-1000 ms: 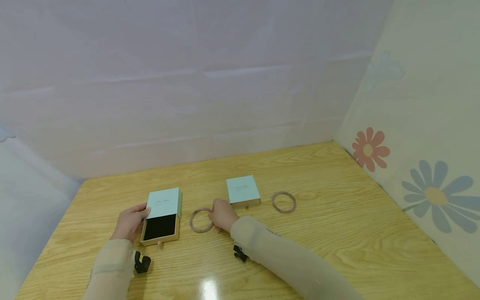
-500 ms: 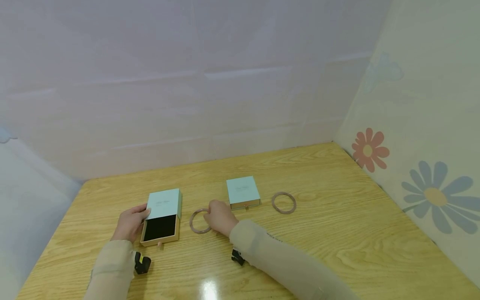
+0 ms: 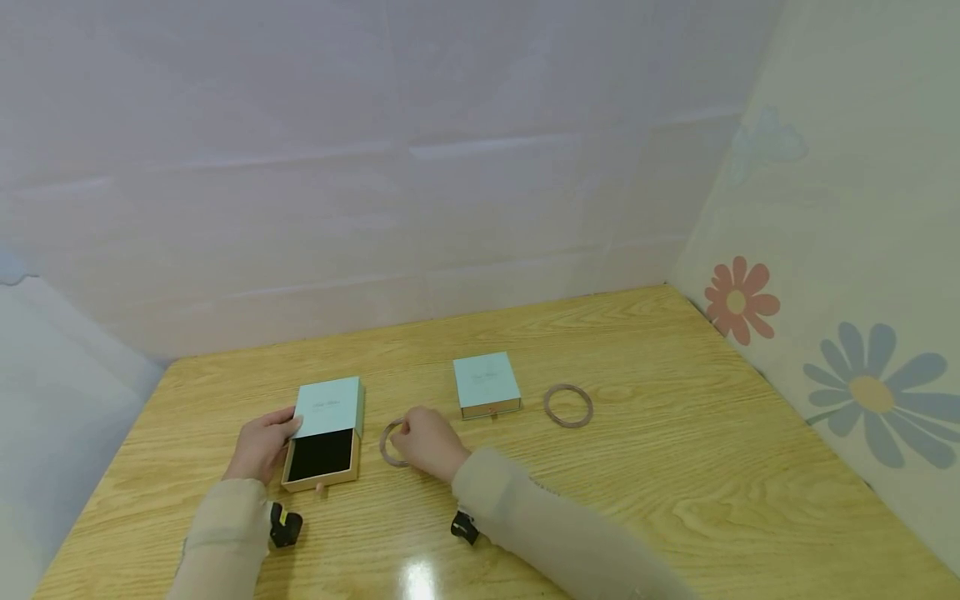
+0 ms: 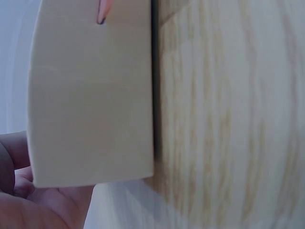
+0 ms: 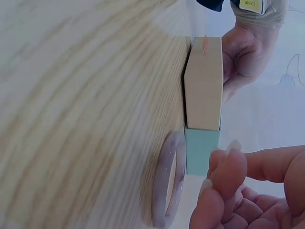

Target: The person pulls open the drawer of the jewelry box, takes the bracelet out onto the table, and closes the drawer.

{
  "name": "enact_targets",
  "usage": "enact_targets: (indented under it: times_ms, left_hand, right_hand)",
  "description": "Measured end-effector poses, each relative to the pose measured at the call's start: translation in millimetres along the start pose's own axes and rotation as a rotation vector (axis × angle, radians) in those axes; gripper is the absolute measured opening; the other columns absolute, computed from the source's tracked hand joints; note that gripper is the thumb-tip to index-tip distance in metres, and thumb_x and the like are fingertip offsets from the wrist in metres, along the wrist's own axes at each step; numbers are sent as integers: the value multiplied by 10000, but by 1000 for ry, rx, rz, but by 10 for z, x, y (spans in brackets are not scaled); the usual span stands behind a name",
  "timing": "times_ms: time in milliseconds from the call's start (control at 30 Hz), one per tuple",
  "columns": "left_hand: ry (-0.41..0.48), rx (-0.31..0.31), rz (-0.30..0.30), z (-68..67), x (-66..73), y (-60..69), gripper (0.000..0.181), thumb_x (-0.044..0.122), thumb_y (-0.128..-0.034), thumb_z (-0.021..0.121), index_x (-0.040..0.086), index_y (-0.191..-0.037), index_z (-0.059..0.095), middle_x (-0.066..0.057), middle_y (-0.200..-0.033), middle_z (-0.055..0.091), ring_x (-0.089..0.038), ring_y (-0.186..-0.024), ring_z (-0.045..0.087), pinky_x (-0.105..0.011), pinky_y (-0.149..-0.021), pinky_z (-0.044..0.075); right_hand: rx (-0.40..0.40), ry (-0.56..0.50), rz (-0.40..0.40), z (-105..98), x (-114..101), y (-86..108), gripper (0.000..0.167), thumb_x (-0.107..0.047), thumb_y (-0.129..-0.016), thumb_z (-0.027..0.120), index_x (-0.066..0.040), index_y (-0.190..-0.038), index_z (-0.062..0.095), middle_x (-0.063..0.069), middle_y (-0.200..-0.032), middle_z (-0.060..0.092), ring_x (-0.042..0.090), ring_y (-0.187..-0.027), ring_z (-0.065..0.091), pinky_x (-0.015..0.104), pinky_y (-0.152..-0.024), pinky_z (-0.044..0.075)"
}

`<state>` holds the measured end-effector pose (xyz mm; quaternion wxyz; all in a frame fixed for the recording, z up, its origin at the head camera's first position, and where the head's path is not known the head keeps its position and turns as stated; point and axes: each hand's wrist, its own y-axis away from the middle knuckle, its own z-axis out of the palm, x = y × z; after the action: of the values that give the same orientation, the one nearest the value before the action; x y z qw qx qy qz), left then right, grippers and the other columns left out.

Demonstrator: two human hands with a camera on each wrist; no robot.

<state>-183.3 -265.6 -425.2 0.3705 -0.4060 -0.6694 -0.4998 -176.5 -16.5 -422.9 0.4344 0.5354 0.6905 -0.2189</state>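
My left hand point(image 3: 258, 446) grips the left side of a mint jewelry box point(image 3: 330, 406), thumb on its top. The box's tan drawer point(image 3: 354, 460), lined in black, is pulled partway out toward me and has a small pinkish tab point(image 5: 205, 45). In the left wrist view, the drawer's front point(image 4: 90, 105) fills much of the frame. My right hand point(image 3: 431, 442), fingers curled and thumb close to them, hovers over a pale mauve bangle point(image 3: 386, 448) and partly hides it in the head view. In the right wrist view, the bangle point(image 5: 161, 183) lies on the table, apart from the fingers.
A second mint box point(image 3: 486, 382), drawer pushed in, stands behind the right hand. Right of it lies another mauve bangle point(image 3: 549, 410). The wooden table point(image 3: 675, 458) meets a pale wall covering point(image 3: 465, 208) at the back and a flower-printed one point(image 3: 862, 208) on the right.
My right hand has moved left, from the bangle's right edge to over the bangle. The left hand, both boxes and both bangles stay where they were.
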Motion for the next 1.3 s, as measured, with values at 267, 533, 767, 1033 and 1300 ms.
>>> enact_targets:
  times_ms: [267, 533, 767, 1033, 1300]
  left_hand:
    - [-26, -16, -8, -13, 1, -8, 537, 148, -1045, 438, -72, -1496, 247, -289, -1520, 247, 12, -951, 509, -146, -753, 464]
    - [-10, -16, -12, -15, -1, -17, 536, 135, -1043, 443, -79, -1493, 248, -292, -1517, 252, 4, -943, 526, -158, -760, 473]
    - [36, -8, 9, -32, -61, -70, 539, 139, -1022, 503, -96, -1468, 311, -303, -1468, 342, -296, -1254, 441, -369, -1000, 426]
    - [-16, 2, -13, -3, -4, -28, 523, 131, -1036, 460, -74, -1484, 285, -282, -1513, 281, -123, -1083, 523, -196, -809, 478]
    - [5, 11, -15, 11, 2, -16, 510, 116, -1034, 459, -89, -1473, 299, -291, -1496, 308, 23, -882, 539, -154, -738, 476]
  right_hand:
    - [-15, 3, -43, 94, -86, 43, 509, -64, -925, 537, -177, -489, 301, -87, -397, 258, 66, -335, 332, 188, -378, 258]
    - [-20, -29, -44, 167, -167, 79, 548, -110, -959, 606, -156, -483, 340, -56, -421, 334, 76, -378, 365, 196, -414, 272]
    - [-5, 71, -22, 240, -226, 106, 524, -174, -953, 636, -125, -475, 426, -35, -384, 380, 99, -589, 488, 288, -763, 439]
    - [-67, -35, -21, 314, -269, 154, 501, -140, -975, 595, -129, -510, 410, -50, -387, 331, 78, -338, 350, 191, -361, 263]
    - [-89, -55, -38, 375, -290, 156, 417, -167, -968, 618, -10, -582, 590, -50, -396, 332, 78, -346, 359, 190, -364, 303]
